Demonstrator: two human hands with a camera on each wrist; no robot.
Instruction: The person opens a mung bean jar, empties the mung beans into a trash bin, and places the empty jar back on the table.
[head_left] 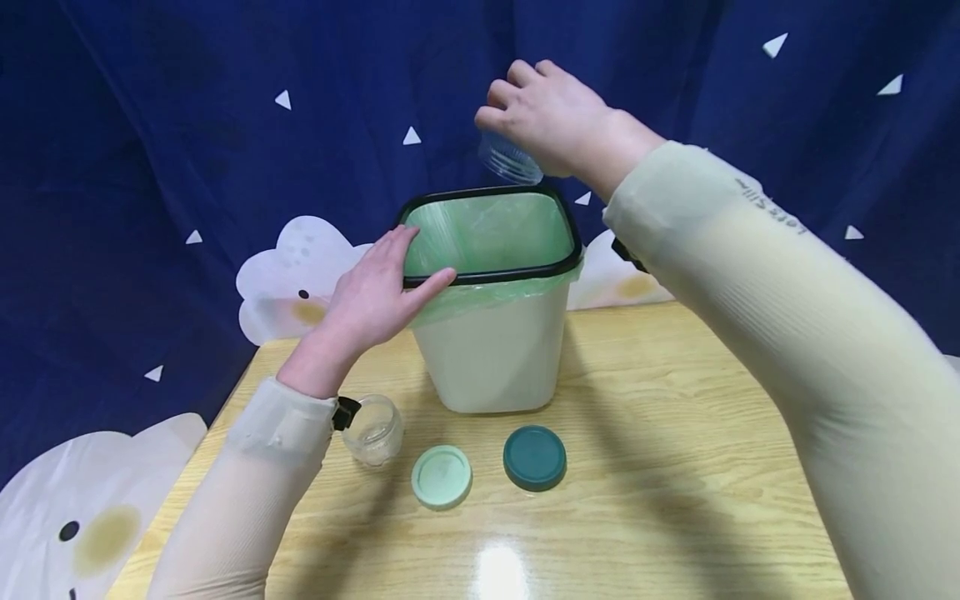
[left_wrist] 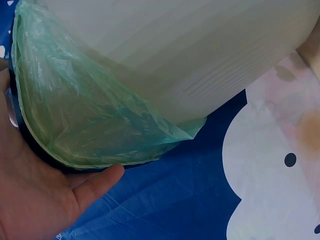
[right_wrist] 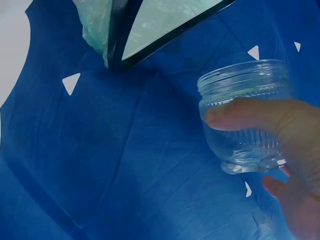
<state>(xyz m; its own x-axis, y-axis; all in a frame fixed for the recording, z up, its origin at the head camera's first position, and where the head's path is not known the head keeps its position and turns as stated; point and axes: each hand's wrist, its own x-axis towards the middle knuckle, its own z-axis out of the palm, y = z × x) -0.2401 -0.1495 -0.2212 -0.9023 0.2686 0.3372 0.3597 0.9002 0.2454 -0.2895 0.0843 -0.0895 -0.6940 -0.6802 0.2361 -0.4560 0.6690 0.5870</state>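
Observation:
A clear glass jar (right_wrist: 245, 145) with a threaded mouth is gripped by my right hand (head_left: 551, 117), thumb along its side. It is held above the bin's back right, its mouth tipped downward in the head view. My left hand (head_left: 375, 292) rests against the left side of the bin's black rim (head_left: 517, 273), with thumb and fingers fairly straight. The white trash bin (head_left: 498, 358) stands upright, lined with a green plastic bag (head_left: 491, 229) folded over the edge. In the left wrist view, the bag's overhang (left_wrist: 100, 115) hangs beside my thumb.
On the wooden table (head_left: 675, 467), a second glass jar (head_left: 375, 433) stands near my left wrist, partly behind it. A light green lid (head_left: 442, 477) and a dark teal lid (head_left: 535, 457) lie before the bin. A blue curtain (head_left: 187, 150) with white shapes hangs behind.

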